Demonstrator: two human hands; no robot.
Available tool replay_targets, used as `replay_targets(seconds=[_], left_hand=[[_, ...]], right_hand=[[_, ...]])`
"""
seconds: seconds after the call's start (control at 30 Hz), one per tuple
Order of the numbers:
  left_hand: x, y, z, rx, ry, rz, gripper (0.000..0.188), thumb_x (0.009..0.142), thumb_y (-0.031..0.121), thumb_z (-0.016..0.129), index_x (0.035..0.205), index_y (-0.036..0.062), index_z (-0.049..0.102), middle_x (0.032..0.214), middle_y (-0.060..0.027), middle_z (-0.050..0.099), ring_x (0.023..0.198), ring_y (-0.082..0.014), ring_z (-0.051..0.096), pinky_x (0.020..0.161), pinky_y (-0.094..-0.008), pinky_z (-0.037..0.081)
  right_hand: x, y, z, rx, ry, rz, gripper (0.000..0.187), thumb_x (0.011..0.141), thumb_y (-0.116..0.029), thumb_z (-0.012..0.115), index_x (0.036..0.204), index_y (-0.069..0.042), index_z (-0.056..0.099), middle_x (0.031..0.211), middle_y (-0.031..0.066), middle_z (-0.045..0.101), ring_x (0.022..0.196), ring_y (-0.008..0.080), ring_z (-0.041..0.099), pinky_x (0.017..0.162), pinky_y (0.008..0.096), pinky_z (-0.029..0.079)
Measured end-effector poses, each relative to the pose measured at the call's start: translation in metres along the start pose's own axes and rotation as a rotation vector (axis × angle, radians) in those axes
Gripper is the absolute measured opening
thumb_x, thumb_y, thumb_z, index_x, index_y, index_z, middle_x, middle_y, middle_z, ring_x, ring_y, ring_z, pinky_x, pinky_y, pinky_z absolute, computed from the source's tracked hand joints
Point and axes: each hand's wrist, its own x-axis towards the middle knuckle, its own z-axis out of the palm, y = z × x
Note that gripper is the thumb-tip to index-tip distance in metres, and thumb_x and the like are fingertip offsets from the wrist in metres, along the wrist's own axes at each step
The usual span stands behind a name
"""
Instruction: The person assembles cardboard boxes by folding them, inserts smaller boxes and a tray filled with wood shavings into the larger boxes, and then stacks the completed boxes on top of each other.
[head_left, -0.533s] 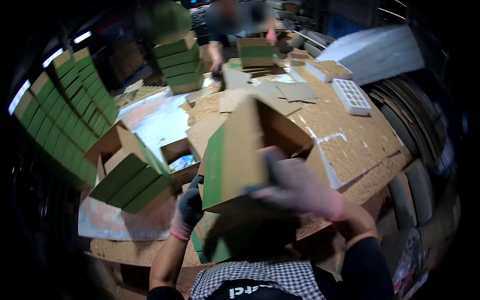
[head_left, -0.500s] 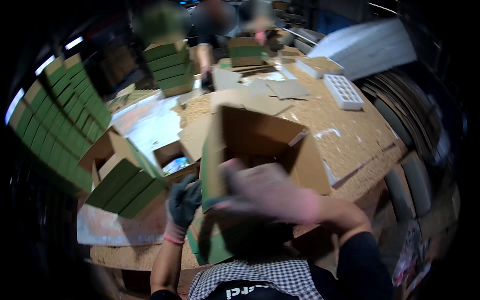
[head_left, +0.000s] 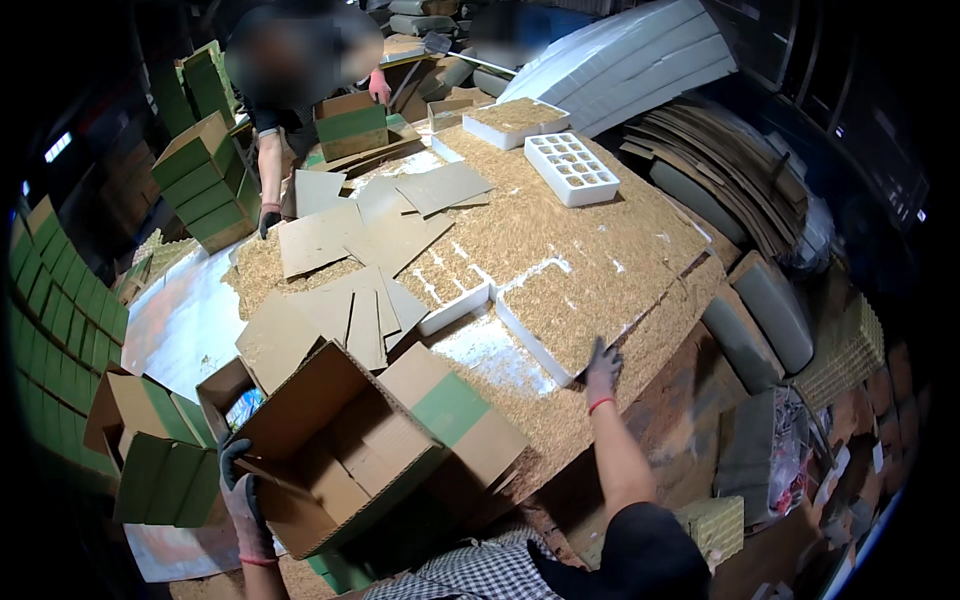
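An open cardboard box (head_left: pixel 350 440), brown inside with its mouth tilted up, stands in front of me at the lower left. My left hand (head_left: pixel 246 505), in a grey and pink glove, grips its left side. Out to the right, my right hand (head_left: pixel 603 375) reaches to the near corner of a white foam tray (head_left: pixel 535 338). Its gloved fingers are stretched out against the tray edge. Tan sawdust-like material covers most of that tray. A brown and green closed box (head_left: pixel 455 410) lies just right of the open one.
Flat cardboard sheets (head_left: pixel 325 240) spread over the table's middle. A white foam tray with square cells (head_left: pixel 570 170) sits farther back. Green boxes (head_left: pixel 60 350) are stacked at left. Across the table, a co-worker's gloved hand (head_left: pixel 269 218) rests near the sheets.
My right hand has left the front of the open box and moved out to the foam tray. The box now tilts beside my left hand. The view has turned rightward.
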Motion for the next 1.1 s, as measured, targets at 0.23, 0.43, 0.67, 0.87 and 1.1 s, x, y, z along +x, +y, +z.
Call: replay_targets(seconds=[0.23,0.43,0.67,0.87,1.1], left_hand=[[-0.003,-0.006,-0.022,0.203,0.039,-0.028,0.045,0.068,0.029,0.055,0.102,-0.0005,0.058,0.124,-0.0149,0.048,0.124,-0.0253,0.037,0.105,-0.0336,0.025],[0.006,-0.018,-0.019,0.109,0.051,0.026,0.049,0.067,0.035,0.056,0.102,0.0005,0.06,0.125,-0.0164,0.047,0.127,-0.0273,0.035,0.107,-0.034,0.021],[0.022,0.024,0.004,-0.199,0.057,-0.303,0.053,0.056,-0.004,0.039,0.106,0.002,0.055,0.105,-0.0071,0.05,0.096,-0.0119,0.047,0.075,-0.0203,0.043],[0.028,0.09,0.033,-0.004,0.017,0.111,0.058,0.058,-0.002,0.041,0.115,0.0008,0.051,0.126,-0.0147,0.04,0.127,-0.0246,0.03,0.106,-0.0274,0.023],[0.009,0.066,0.014,0.092,-0.022,0.139,0.059,0.06,-0.003,0.038,0.118,-0.001,0.049,0.124,-0.0135,0.042,0.124,-0.0227,0.036,0.105,-0.0279,0.026]], right_hand=[[-0.096,-0.122,-0.016,1.023,-0.289,0.215,0.089,0.079,-0.01,0.068,0.144,-0.012,0.008,0.144,0.0081,0.025,0.126,0.0239,0.033,0.105,0.0348,0.026],[-0.077,-0.125,-0.061,1.229,-0.85,0.315,0.044,0.088,-0.022,0.053,0.128,-0.006,0.043,0.118,0.0124,0.055,0.105,0.0294,0.056,0.094,0.0433,0.044],[-0.141,-0.257,-0.116,0.914,-1.314,0.102,0.038,0.09,-0.02,0.052,0.123,-0.001,0.048,0.115,0.0114,0.056,0.104,0.0218,0.056,0.091,0.0347,0.047],[-0.225,-0.365,-0.137,0.219,-1.431,-0.807,0.069,0.085,-0.03,0.061,0.14,-0.007,0.025,0.124,0.0179,0.049,0.112,0.0212,0.051,0.095,0.0303,0.042],[-0.279,-0.311,-0.038,-0.435,-1.758,-0.709,0.091,0.082,-0.051,0.056,0.139,0.001,0.009,0.116,0.0276,0.047,0.111,0.0275,0.05,0.092,0.0384,0.041]])
